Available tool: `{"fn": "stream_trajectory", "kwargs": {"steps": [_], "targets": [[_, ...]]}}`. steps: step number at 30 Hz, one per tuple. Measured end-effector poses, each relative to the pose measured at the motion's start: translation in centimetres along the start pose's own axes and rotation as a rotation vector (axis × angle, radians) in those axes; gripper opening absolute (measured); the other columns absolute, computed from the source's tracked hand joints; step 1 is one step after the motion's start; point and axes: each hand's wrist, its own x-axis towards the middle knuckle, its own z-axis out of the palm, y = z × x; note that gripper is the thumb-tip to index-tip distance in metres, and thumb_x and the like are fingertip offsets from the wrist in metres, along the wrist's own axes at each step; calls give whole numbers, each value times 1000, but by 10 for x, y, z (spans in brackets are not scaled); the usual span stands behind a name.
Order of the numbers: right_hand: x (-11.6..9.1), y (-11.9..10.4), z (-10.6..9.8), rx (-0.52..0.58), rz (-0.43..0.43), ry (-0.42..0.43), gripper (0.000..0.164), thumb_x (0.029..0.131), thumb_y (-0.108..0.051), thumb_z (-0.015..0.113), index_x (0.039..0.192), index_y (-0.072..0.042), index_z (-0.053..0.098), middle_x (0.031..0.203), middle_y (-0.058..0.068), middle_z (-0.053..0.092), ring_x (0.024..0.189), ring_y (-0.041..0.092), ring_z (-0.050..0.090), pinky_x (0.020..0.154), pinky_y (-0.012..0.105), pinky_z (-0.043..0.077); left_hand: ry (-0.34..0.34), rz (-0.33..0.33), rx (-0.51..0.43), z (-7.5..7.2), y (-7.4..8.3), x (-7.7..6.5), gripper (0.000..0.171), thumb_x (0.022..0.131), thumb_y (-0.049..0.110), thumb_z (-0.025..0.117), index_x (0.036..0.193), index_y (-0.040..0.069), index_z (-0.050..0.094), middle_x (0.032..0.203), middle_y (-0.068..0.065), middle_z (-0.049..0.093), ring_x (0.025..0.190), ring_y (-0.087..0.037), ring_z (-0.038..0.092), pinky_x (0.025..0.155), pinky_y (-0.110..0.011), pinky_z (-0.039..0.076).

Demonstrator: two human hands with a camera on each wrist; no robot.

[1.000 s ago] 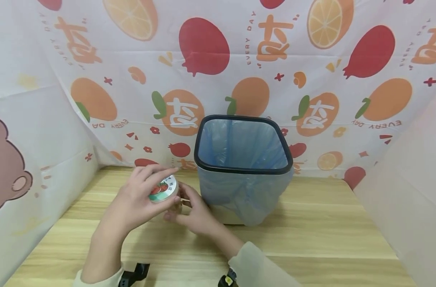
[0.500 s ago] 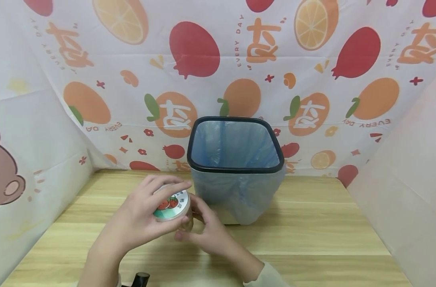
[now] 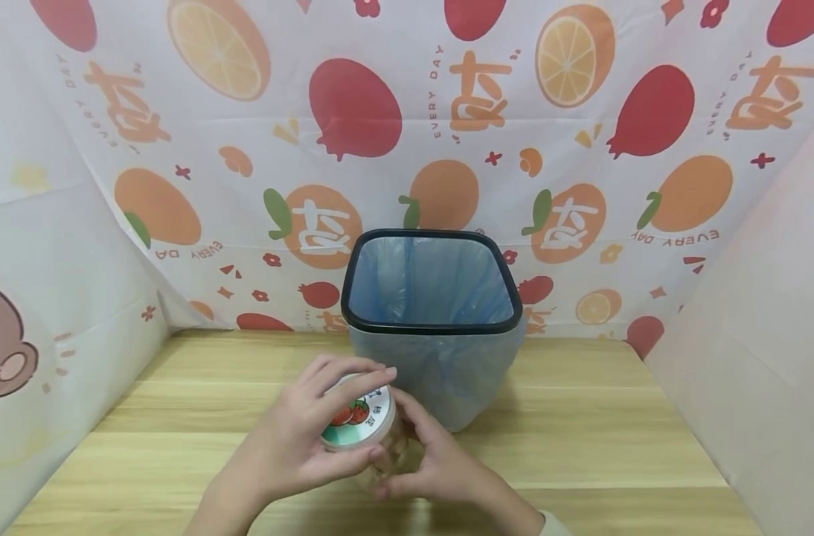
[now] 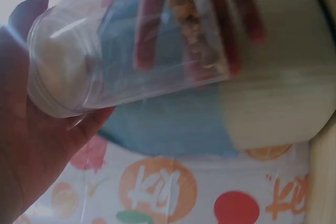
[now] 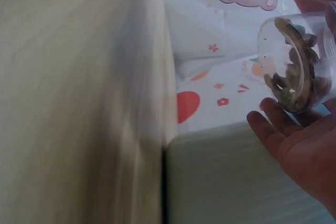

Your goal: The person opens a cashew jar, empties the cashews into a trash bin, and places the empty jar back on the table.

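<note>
Both hands hold a clear plastic jar in the air, tilted, in front of the bin. Its white lid carries a picture of red fruit and some lettering. Several small brownish pieces lie inside toward the bottom end; their kind is hard to tell. My left hand grips the lid from above, thumb on the near side and fingers over the far side. Lower down, my right hand holds the jar's body, its fingers partly hidden behind it. The right wrist view shows the jar's base off the table.
A bin with a black rim and a bluish bag liner stands upright just behind the hands. The wood-grain table extends to both sides. A fruit-print cloth hangs at the back, with pale cloth walls left and right.
Both hands have carried the jar to the right and nearer to me, to in front of the bin. The head view has shifted slightly. The grip on lid and body looks the same.
</note>
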Motion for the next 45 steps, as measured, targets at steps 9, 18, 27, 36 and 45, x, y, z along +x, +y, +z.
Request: {"fn": "stream_trajectory", "kwargs": {"steps": [9,18,27,36,45], "targets": [[-1,-17,0,-102,-83,63,100,77,-31,88,156,-22,27,137,-3,55,118,16,56,98,32,49,-9,28,-20,10,1,3,60,87,41,74,140,20,57,132,3,58,114,-14,50,85,-18,46],[-9,-33,-17,-178,-33,13,97,71,-26,92,151,-27,36,138,-8,56,121,16,58,98,33,52,-76,30,-39,12,10,1,58,87,44,73,140,24,58,139,2,54,121,-15,50,85,-34,53],[-16,-38,-43,-269,-59,-123,104,68,-29,93,153,-25,34,144,-8,52,128,14,54,107,33,46,-140,46,-83,8,16,-3,59,85,41,77,140,28,58,143,1,51,125,-16,50,89,-38,54],[-12,-35,-58,-254,-130,-199,98,67,-27,94,149,-20,40,139,-4,55,122,15,57,104,33,48,-117,94,-134,13,18,0,58,88,45,74,139,21,58,140,-4,53,123,-19,52,91,-37,54],[-15,-33,-63,-183,-124,-153,88,78,-40,85,150,-18,40,140,1,57,121,19,59,101,35,51,5,155,-94,23,13,9,50,92,45,65,134,17,62,126,-9,58,112,-21,56,85,-27,52]]}}
